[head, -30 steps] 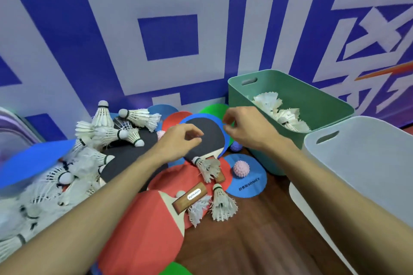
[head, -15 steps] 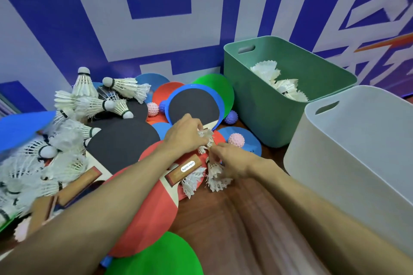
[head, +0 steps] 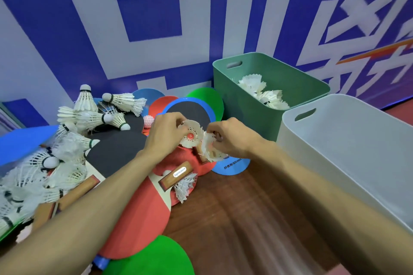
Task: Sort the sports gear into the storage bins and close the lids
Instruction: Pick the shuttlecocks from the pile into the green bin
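Note:
My left hand [head: 166, 135] pinches a white feather shuttlecock [head: 191, 133], its open skirt facing me, above the paddle pile. My right hand [head: 232, 139] grips a second shuttlecock [head: 209, 148] just right of the first; the two skirts touch. Both hands hover over a red paddle [head: 143, 203] and a black paddle with a blue rim [head: 190, 109]. The green bin [head: 245, 105] stands open to the right, with several shuttlecocks [head: 261, 91] inside. The white bin [head: 330, 149] stands open beside it; its inside is not visible.
A heap of shuttlecocks [head: 67, 140] and paddles fills the left side against the blue and white wall. One shuttlecock [head: 185, 185] lies by a wooden paddle handle [head: 176, 176]. A pink spiky ball [head: 148, 121] sits among the paddles. Wooden floor [head: 234, 219] shows in front.
Both hands dropped onto the pile, each took hold of a shuttlecock, and have now lifted them slightly off the red paddle. The pink ball on the blue disc is now hidden.

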Available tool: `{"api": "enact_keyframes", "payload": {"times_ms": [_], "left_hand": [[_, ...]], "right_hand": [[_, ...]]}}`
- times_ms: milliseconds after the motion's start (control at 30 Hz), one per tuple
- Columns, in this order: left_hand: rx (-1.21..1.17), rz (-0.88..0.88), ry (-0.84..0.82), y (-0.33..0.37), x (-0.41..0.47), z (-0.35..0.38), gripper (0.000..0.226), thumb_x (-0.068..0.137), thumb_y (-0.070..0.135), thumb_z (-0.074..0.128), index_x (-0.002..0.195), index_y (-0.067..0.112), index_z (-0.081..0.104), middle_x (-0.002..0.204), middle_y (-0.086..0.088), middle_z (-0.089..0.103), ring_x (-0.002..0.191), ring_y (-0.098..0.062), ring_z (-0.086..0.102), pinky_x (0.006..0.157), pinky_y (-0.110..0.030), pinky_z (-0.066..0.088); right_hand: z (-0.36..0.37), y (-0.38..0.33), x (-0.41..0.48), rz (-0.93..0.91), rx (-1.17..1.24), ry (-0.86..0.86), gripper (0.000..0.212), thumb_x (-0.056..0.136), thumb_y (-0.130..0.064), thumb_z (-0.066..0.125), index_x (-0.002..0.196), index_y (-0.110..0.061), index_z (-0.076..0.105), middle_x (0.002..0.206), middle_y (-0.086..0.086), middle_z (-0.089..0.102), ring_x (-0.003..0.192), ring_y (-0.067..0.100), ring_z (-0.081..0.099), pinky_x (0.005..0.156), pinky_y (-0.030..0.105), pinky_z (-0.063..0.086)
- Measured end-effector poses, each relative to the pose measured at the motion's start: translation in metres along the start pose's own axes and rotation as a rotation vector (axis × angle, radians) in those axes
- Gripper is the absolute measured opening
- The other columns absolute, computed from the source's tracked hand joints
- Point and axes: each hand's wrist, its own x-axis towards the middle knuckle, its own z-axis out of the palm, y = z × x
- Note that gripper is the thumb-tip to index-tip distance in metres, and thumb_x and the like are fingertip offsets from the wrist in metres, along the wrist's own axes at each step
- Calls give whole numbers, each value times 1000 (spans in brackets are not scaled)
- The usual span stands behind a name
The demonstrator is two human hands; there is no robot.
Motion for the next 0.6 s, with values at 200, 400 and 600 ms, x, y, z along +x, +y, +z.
{"api": "enact_keyframes", "payload": {"times_ms": [200, 400, 600], "left_hand": [[-105, 100, 100, 49, 10, -37, 12, 79, 16, 63, 84, 22, 72, 67, 10, 64, 53, -7, 53, 63, -28, 47], [-288, 158, 137, 102, 46, -41, 10, 80, 13, 67, 82, 21, 71, 63, 11, 63, 42, -4, 56, 48, -10, 39], [-370, 147, 101, 125, 100, 7, 9, 84, 12, 66, 83, 20, 69, 73, 4, 66, 42, -1, 57, 43, -10, 40]], "right_hand": [[-67, -2, -16, -82, -90, 238, 4, 79, -11, 51, 75, -10, 52, 63, 4, 50, 62, 30, 45, 59, 41, 44], [-116, 35, -26, 97, -33, 552, 6, 84, -13, 54, 84, -8, 57, 76, 7, 62, 67, 26, 52, 59, 32, 40], [-114, 90, 7, 301, 16, 722, 17, 87, -8, 52, 100, -3, 62, 94, 13, 68, 82, 28, 62, 76, 45, 55]]}}
